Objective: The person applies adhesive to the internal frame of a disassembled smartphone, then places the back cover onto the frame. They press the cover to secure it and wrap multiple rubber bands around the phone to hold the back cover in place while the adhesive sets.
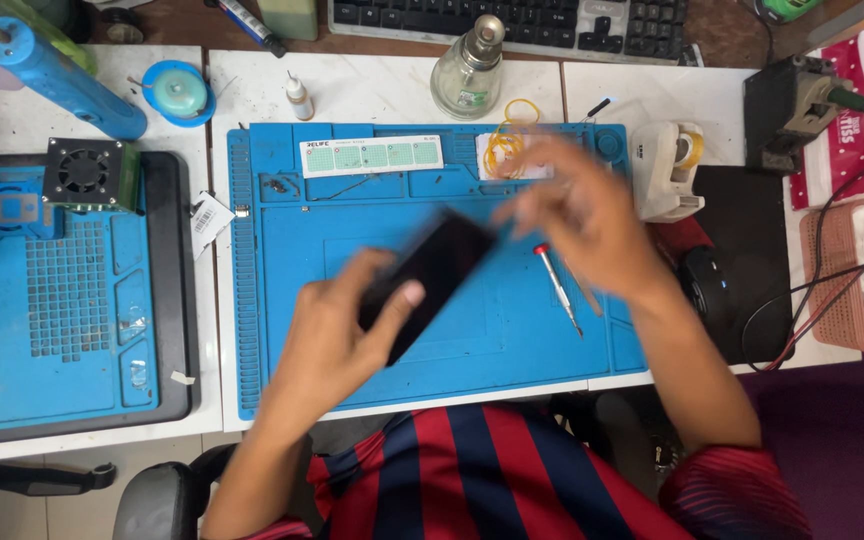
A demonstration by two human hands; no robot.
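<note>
Left hand (pixel 337 335): clasps the lower end of a black phone (pixel 432 275), thumb across its dark face, fingers underneath
Phone: tilted, raised just above the blue work mat (pixel 282 300), upper end pointing away toward the right hand
Right hand (pixel 582 215): blurred at the phone's upper end; whether it grips anything, I cannot tell
Screwdriver (pixel 557 288): red-capped, lying on the mat just right of the phone, under the right hand
Yellow rubber bands (pixel 507 145): beyond the right hand, at the mat's far edge
Glass bottle (pixel 467 70): farther off, past the mat
Tape dispenser (pixel 664 170): right of the right hand, off the mat
</note>
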